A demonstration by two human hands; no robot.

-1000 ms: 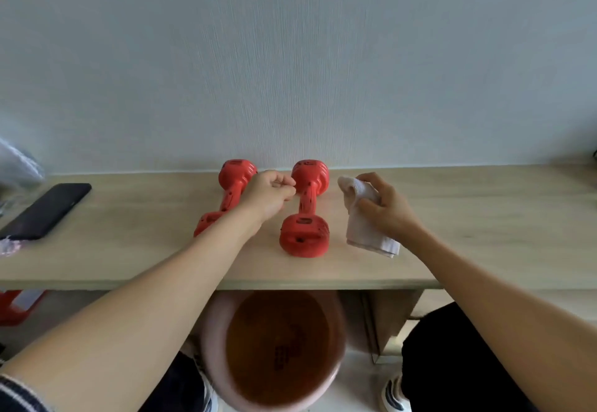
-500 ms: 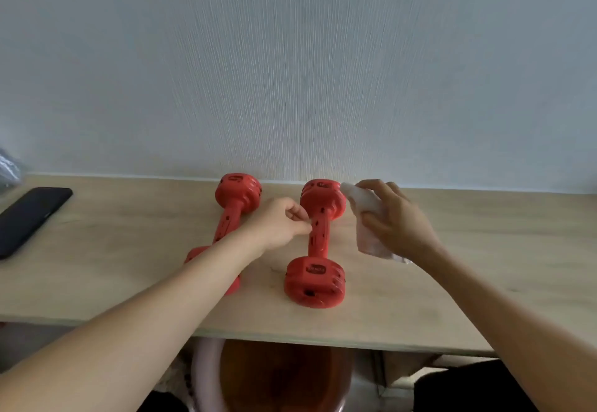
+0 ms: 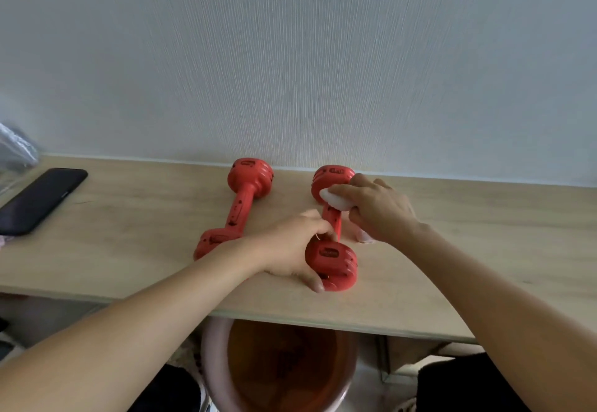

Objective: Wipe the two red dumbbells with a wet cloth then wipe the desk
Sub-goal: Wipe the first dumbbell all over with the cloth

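Head view, left hand point(image 3: 292, 247) gripping right dumbbell point(image 3: 332, 234), right hand point(image 3: 378, 208) clutching cloth point(image 3: 334, 198)

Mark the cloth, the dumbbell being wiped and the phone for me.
cloth point(image 3: 334, 199): head view, on the white wad under the right hand's fingers.
right dumbbell point(image 3: 332, 256): head view, on its near weight head.
phone point(image 3: 38, 200): head view, on the middle of its dark screen.
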